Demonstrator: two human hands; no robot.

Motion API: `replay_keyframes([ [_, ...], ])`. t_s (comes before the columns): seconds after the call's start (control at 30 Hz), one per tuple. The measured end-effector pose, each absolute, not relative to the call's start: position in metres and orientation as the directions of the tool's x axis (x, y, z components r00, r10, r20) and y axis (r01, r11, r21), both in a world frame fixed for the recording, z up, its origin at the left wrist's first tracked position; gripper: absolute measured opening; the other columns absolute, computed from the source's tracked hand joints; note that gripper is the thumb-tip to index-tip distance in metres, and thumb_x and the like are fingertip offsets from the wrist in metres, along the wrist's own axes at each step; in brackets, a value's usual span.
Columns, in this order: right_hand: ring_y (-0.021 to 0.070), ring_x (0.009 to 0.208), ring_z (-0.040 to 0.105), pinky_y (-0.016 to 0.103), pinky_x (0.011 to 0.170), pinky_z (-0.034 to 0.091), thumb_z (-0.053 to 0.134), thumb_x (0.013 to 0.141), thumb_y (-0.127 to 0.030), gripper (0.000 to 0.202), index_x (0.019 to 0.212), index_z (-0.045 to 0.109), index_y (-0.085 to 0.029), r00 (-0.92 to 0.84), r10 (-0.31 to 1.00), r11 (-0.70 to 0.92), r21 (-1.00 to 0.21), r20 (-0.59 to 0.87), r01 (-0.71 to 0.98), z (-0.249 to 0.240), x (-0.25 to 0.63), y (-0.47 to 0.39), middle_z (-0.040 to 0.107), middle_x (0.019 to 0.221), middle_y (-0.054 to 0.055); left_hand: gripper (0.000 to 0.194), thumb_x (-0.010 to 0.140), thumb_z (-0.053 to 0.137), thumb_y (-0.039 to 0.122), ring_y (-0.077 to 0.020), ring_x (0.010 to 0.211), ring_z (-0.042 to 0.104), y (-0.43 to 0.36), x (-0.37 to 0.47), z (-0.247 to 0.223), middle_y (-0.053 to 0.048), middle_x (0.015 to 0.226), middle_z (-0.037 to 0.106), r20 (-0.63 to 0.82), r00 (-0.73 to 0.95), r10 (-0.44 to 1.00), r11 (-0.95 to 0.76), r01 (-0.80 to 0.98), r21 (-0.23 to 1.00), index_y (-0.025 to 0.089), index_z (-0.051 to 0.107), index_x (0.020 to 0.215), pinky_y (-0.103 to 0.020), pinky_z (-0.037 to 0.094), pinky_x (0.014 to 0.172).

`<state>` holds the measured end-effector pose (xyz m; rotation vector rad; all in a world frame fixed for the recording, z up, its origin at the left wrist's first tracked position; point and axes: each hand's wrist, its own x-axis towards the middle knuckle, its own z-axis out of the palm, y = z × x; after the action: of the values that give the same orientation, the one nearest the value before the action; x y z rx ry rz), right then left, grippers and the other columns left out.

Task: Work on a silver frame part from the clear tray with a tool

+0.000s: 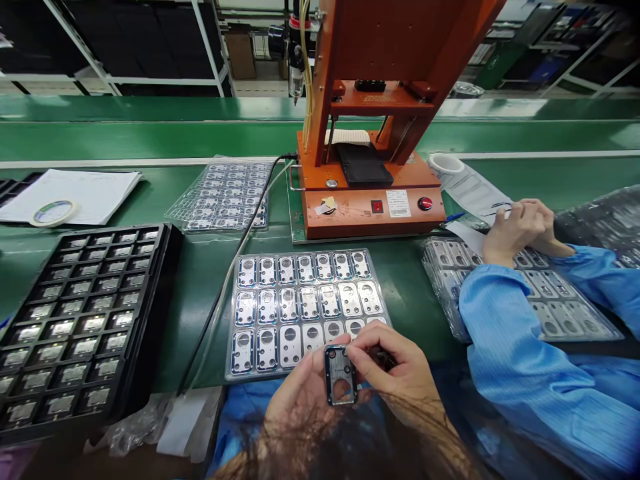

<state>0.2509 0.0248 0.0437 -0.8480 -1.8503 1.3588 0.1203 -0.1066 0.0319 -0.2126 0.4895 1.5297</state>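
Note:
A small rectangular metal plate (pixel 341 363) with a dark rim, a round hole at its lower end and smaller holes above is held upright over the table's near edge. My left hand (pixel 300 393) is closed on its left side. At the top right corner, my right hand (pixel 405 370) pinches the plate between thumb and finger. Something dark, too unclear to name, shows within the curled fingers of my right hand. Just beyond both hands lies a clear plastic tray (pixel 233 313) with rows of similar plates, its near right corner partly hidden.
An orange press (pixel 340 220) stands behind the tray. A black tray (pixel 165 267) of small metal parts sits left, near tape (pixel 54 212) on papers. A cable (pixel 227 283) crosses the green table. At right, a co-worker's hands (pixel 517 230) are over stacked trays (pixel 600 330).

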Motion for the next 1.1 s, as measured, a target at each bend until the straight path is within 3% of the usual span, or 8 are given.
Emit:
replay_keyframes([
  [0.07,0.0147,0.070,0.069,0.022,0.063,0.055,0.090,0.116,-0.047,0.034,0.088,0.088,-0.029,-0.552,0.818,0.257,-0.961,0.161,0.101,0.043,0.252,0.023,0.075,0.084,-0.001,0.103,0.119,-0.002,0.040,-0.0169,0.090,0.090,-0.106,0.120,0.033,-0.013,0.123,0.088,-0.423,-0.034,0.905,0.048,-0.982,0.181,0.018,0.096,0.142,-0.020,0.050,0.068],
  [0.2,0.0143,0.072,0.071,0.021,0.064,0.058,0.089,0.117,-0.044,0.032,0.088,0.087,-0.030,-0.555,0.808,0.305,-0.947,0.201,0.102,0.042,0.251,0.022,0.076,0.084,-0.002,0.099,0.120,0.002,0.039,-0.0241,0.114,0.094,-0.103,0.122,0.044,-0.008,0.120,0.092,-0.557,-0.069,0.828,0.059,-0.976,0.208,0.023,0.099,0.131,-0.019,0.052,0.068],
  [0.33,0.0127,0.066,0.068,0.019,0.061,0.057,0.087,0.119,-0.042,0.033,0.089,0.084,-0.029,-0.542,0.795,0.371,-0.925,0.273,0.078,0.042,0.247,0.023,0.074,0.082,-0.003,0.094,0.122,0.011,0.054,-0.0282,0.131,0.094,-0.097,0.128,0.066,-0.004,0.123,0.096,-0.681,-0.186,0.708,0.138,-0.910,0.392,0.028,0.101,0.126,-0.027,0.070,0.084],
  [0.47,0.0118,0.067,0.068,0.017,0.061,0.057,0.086,0.120,-0.041,0.033,0.090,0.083,-0.029,-0.541,0.786,0.401,-0.913,0.300,0.075,0.044,0.247,0.022,0.073,0.081,-0.004,0.088,0.120,0.015,0.052,-0.0291,0.138,0.091,-0.093,0.136,0.078,0.001,0.123,0.097,-0.691,-0.302,0.657,0.145,-0.848,0.509,0.029,0.099,0.123,-0.033,0.073,0.093],
  [0.67,0.0116,0.066,0.067,0.017,0.061,0.058,0.085,0.119,-0.039,0.031,0.090,0.084,-0.028,-0.535,0.799,0.381,-0.920,0.276,0.094,0.042,0.250,0.019,0.073,0.083,-0.002,0.051,0.104,0.053,0.049,-0.0272,0.131,0.094,-0.096,0.138,0.087,0.008,0.128,0.097,-0.674,-0.338,0.657,0.122,-0.835,0.536,0.030,0.098,0.119,-0.034,0.073,0.099],
  [0.83,0.0117,0.065,0.066,0.017,0.057,0.057,0.085,0.119,-0.036,0.030,0.090,0.084,-0.028,-0.543,0.796,0.372,-0.924,0.267,0.092,0.043,0.250,0.016,0.074,0.084,-0.002,0.042,0.097,0.066,0.045,-0.0264,0.128,0.095,-0.095,0.136,0.103,0.009,0.119,0.097,-0.605,-0.357,0.711,0.079,-0.816,0.573,0.036,0.101,0.119,-0.040,0.074,0.106],
  [1.0,0.0101,0.062,0.062,0.016,0.053,0.049,0.082,0.122,-0.037,0.030,0.093,0.083,-0.029,-0.534,0.783,0.429,-0.899,0.319,0.092,0.046,0.249,0.014,0.074,0.083,-0.004,0.053,0.070,0.087,0.054,-0.0457,0.143,0.089,-0.097,0.133,0.093,-0.002,0.115,0.098,-0.698,-0.331,0.635,0.119,-0.851,0.512,0.027,0.102,0.112,-0.047,0.073,0.104],
  [1.1,0.0102,0.064,0.066,0.016,0.056,0.052,0.082,0.121,-0.035,0.027,0.095,0.082,-0.030,-0.542,0.762,0.471,-0.878,0.354,0.089,0.047,0.249,0.014,0.074,0.084,-0.004,0.056,0.069,0.091,0.056,-0.0427,0.137,0.092,-0.100,0.133,0.084,-0.001,0.107,0.096,-0.710,-0.347,0.612,0.125,-0.845,0.520,0.028,0.102,0.117,-0.041,0.071,0.095],
])
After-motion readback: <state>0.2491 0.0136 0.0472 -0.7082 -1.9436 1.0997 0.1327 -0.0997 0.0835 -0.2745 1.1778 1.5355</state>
